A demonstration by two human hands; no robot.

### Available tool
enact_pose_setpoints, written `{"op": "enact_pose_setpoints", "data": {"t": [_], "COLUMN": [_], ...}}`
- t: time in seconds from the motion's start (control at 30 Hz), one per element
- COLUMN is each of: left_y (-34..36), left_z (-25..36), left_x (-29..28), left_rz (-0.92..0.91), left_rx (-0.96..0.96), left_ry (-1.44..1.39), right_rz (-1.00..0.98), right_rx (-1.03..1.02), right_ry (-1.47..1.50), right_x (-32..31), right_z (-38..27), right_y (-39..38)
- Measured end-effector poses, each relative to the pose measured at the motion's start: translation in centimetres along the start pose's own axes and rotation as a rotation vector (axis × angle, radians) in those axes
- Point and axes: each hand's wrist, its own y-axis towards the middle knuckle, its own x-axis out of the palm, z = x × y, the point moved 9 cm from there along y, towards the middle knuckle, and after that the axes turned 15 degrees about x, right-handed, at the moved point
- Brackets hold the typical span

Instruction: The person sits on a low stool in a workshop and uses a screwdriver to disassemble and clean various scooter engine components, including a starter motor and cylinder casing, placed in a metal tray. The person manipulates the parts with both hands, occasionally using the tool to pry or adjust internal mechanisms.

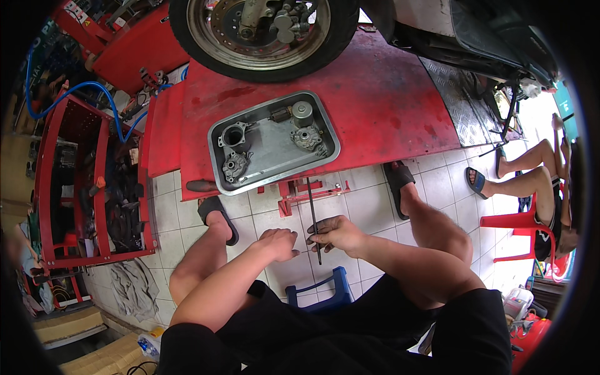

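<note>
My right hand (332,236) grips a long, thin dark rod (313,206) that runs up toward the front edge of the red platform. My left hand (278,244) is just left of it, fingers curled; whether it holds anything is hidden. Above both hands a metal tray (228,117) rests on the red platform (381,94), holding a cylindrical motor part (302,112), two cast metal housings (235,166) (306,138), a ring-shaped flange (234,136) and small parts. A dark tool handle (200,185) is at the platform's left front edge.
A motorbike's front wheel (262,69) stands behind the tray. A red tool cart (104,255) and blue hose (91,85) are left. A blue stool (340,287) is below my hands. At right a seated person's legs (525,181) show beside a red plastic chair (506,220).
</note>
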Motion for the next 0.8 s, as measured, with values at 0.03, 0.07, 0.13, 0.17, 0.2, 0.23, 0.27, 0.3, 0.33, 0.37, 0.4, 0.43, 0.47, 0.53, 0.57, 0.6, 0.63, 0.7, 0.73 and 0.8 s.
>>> {"op": "enact_pose_setpoints", "data": {"t": [0.03, 0.07, 0.13, 0.17, 0.2, 0.23, 0.27, 0.3, 0.33, 0.37, 0.4, 0.43, 0.47, 0.53, 0.57, 0.6, 0.63, 0.7, 0.73, 0.8], "left_y": [0.04, 0.04, 0.05, 0.03, 0.01, -0.02, -0.05, -0.07, -0.08, -0.1, -0.12, -0.11, -0.1, -0.11, -0.13, -0.14, -0.15, -0.15, -0.13, -0.05], "left_z": [-0.04, -0.12, -0.3, -0.26, -0.23, -0.18, -0.06, 0.03, 0.08, 0.05, 0.03, 0.03, 0.04, 0.03, 0.04, 0.06, 0.09, 0.14, 0.12, 0.03], "left_x": [0.04, 0.11, 0.28, 0.25, 0.22, 0.16, 0.06, -0.03, -0.05, -0.03, -0.01, -0.03, -0.03, 0.0, -0.01, -0.02, -0.08, -0.14, -0.1, -0.02], "left_rz": [0.001, 0.003, 0.001, -0.004, -0.009, -0.01, -0.011, -0.012, -0.016, -0.02, -0.024, -0.021, -0.018, -0.016, -0.017, -0.018, -0.01, 0.006, 0.003, -0.003], "left_rx": [-0.001, -0.003, -0.007, -0.009, -0.012, -0.013, -0.014, -0.015, -0.016, -0.018, -0.02, -0.018, -0.017, -0.014, -0.013, -0.013, -0.011, -0.008, -0.007, -0.006], "left_ry": [0.003, 0.005, 0.003, -0.002, -0.007, -0.006, -0.004, -0.003, -0.005, -0.008, -0.011, -0.011, -0.011, -0.011, -0.012, -0.013, -0.01, -0.005, -0.005, -0.005], "right_rz": [0.006, 0.012, 0.021, 0.026, 0.03, 0.029, 0.028, 0.027, 0.03, 0.033, 0.036, 0.036, 0.037, 0.037, 0.036, 0.035, 0.039, 0.046, 0.041, 0.03], "right_rx": [0.005, 0.011, 0.019, 0.023, 0.026, 0.017, 0.007, -0.003, 0.001, 0.005, 0.009, 0.005, 0.002, -0.001, 0.0, 0.001, 0.007, 0.021, 0.023, 0.027], "right_ry": [-0.011, -0.023, -0.028, -0.02, -0.012, -0.012, -0.012, -0.011, -0.01, -0.01, -0.009, -0.011, -0.013, -0.017, -0.019, -0.021, -0.022, -0.022, -0.023, -0.028], "right_x": [-0.05, -0.04, -0.04, 0.03, 0.04, -0.02, -0.1, -0.16, -0.26, -0.21, -0.19, -0.19, -0.17, -0.14, -0.12, -0.1, -0.11, -0.13, -0.06, 0.09], "right_z": [0.1, 0.12, 0.14, 0.01, -0.04, -0.03, -0.05, -0.06, 0.08, 0.05, 0.05, 0.03, 0.05, 0.08, 0.09, 0.1, 0.18, 0.35, 0.41, 0.49], "right_y": [0.06, 0.09, 0.04, -0.23, -0.36, -0.22, -0.09, 0.0, 0.07, 0.01, -0.01, 0.01, 0.03, 0.01, -0.01, -0.02, 0.01, 0.08, 0.11, 0.16]}}
